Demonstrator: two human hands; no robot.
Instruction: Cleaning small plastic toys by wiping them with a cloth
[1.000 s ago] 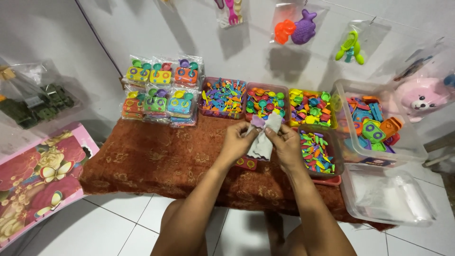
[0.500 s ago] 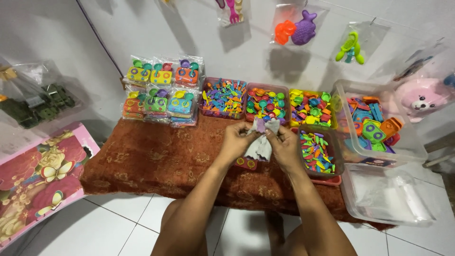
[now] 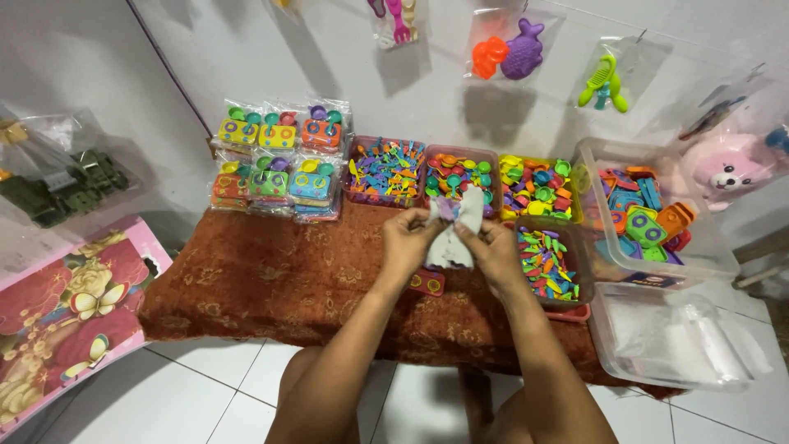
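Fingers of both hands are pinched shut on a small clear plastic bag [image 3: 452, 234], held up above the red-brown patterned cloth [image 3: 271, 279] that covers the low table. Left hand [image 3: 405, 240] grips the bag's left edge, right hand [image 3: 496, 247] its right edge, thumbs on the near side. Something small and purple shows at the bag's top. Compared with a second ago the bag has bunched up and its top corners now poke upward, with the hands drawn a little closer together; they sit in much the same spot. Just beyond the bag stand trays of small coloured toy pieces [image 3: 460, 174], and a small tray of multicoloured bits [image 3: 549, 263] lies just beside the right hand
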